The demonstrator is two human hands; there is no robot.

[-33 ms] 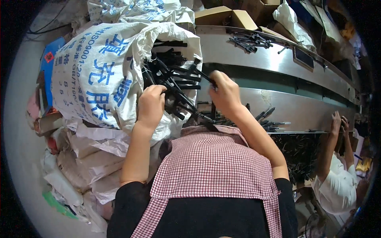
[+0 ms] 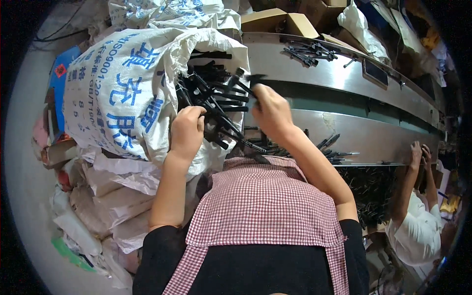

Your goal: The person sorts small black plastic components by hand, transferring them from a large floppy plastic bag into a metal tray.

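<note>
A large white woven sack [image 2: 115,93] with blue printing lies with its mouth turned toward the bench, full of long black rods [image 2: 219,96]. At the near lip of that mouth my left hand [image 2: 187,129] is closed, fingers curled against the rods; whether it grips a rod or the sack's edge is hidden. To the right of the opening, my right hand [image 2: 273,110] is closed on slim black rod-like parts [image 2: 242,84] with crosspieces at their ends. These point toward the sack and are blurred, so their exact shape is unclear.
A metal bench [image 2: 364,137] with a green channel [image 2: 324,101] runs rightward. Black parts [image 2: 337,150] lie along its near edge and more rods [image 2: 309,51] at its far side, beside a phone [image 2: 375,73]. Another person [image 2: 418,221] works at the right. Stacked sacks [image 2: 123,201] fill the left.
My right hand has moved slightly left, toward the sack's mouth, and the black parts in it have turned. My left hand has stayed almost still.
</note>
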